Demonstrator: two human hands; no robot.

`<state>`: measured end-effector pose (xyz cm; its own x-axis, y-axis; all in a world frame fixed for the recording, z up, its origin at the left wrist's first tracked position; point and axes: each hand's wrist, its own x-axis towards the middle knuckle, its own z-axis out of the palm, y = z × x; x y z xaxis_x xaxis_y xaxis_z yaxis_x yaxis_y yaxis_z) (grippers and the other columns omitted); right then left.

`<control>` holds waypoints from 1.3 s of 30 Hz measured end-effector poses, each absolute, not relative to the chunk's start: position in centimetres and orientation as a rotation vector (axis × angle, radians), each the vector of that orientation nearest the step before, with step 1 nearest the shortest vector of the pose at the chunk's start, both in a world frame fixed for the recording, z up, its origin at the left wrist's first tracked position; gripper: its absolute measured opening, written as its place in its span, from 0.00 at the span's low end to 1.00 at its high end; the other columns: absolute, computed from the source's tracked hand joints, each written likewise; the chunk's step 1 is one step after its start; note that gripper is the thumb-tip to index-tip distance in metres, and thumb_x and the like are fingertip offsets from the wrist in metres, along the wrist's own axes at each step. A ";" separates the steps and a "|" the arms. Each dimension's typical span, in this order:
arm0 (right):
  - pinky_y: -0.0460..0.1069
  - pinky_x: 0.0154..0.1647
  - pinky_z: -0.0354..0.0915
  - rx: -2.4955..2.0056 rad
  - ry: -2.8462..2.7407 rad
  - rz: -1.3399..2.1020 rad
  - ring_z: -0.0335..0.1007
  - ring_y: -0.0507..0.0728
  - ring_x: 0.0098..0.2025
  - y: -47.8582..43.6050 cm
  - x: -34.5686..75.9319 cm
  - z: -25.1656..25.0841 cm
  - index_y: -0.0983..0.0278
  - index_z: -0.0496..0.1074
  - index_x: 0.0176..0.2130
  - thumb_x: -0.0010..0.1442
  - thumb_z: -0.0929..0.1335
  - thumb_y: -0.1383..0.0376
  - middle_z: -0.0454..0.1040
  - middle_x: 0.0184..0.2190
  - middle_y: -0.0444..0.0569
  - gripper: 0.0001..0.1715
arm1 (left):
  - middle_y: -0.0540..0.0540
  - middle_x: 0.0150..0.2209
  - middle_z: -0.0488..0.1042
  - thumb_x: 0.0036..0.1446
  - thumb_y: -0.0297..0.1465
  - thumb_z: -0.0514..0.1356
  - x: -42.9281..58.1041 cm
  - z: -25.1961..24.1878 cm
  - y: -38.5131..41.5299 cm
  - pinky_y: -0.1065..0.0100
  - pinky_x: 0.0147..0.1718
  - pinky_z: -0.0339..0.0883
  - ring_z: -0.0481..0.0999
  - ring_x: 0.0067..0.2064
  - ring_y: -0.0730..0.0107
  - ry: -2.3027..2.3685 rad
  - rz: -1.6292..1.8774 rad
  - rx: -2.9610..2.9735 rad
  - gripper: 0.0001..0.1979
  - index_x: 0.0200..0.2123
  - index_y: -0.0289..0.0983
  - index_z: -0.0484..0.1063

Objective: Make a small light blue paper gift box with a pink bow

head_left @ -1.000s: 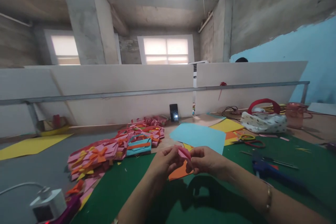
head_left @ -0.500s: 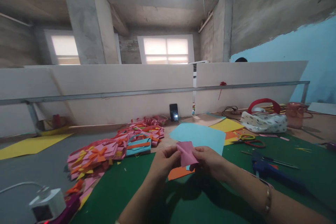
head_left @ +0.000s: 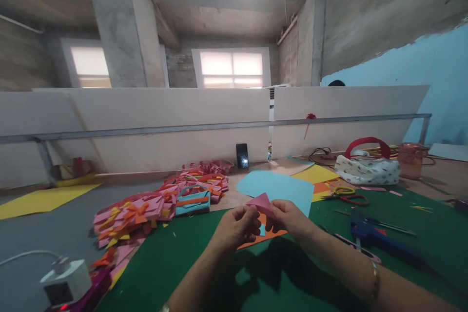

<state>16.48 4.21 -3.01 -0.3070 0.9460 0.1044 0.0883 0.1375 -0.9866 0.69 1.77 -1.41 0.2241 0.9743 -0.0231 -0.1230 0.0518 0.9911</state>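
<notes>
A small pink paper (head_left: pixel 263 204), folded into a triangle with its peak up, is held above the green mat (head_left: pixel 204 273). My left hand (head_left: pixel 239 224) pinches its left corner between thumb and fingers. On the right corner, my right hand (head_left: pixel 288 217) grips the same paper, fingers curled behind it. Below and behind the hands lies orange paper (head_left: pixel 268 238) with a small light blue piece (head_left: pixel 262 229) on it, partly covered by my fingers. A large light blue sheet (head_left: pixel 278 185) spreads just beyond my hands.
Pink paper bags with orange bows (head_left: pixel 135 212) pile up at the left, beside a small blue paper bag (head_left: pixel 193 203). Scissors (head_left: pixel 353 199), a blue glue gun (head_left: pixel 380 241) and a pen (head_left: pixel 391 226) lie right. A phone (head_left: pixel 242 156) leans against the partition; a white charger (head_left: pixel 66 282) sits front left.
The pink paper was a flat, roughly square piece; it now shows as a folded triangle. Both hands have shifted slightly, and more of the orange paper shows.
</notes>
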 end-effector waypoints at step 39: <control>0.45 0.24 0.56 -0.948 -1.584 0.967 0.57 0.49 0.21 3.6 16.9 -1.9 0.66 0.65 0.19 0.40 0.73 0.59 0.62 0.16 0.39 0.15 | 0.50 0.18 0.69 0.35 0.32 0.65 0.2 -0.9 2.0 0.73 0.22 0.59 0.65 0.22 0.75 1.108 1.257 1.400 0.08 0.22 0.34 0.75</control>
<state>16.89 3.62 -1.91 -0.1821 0.9198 0.3475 0.1110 0.3703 -0.9222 0.20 1.97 -0.85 0.0729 0.9834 0.1664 0.0416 -0.1697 0.9846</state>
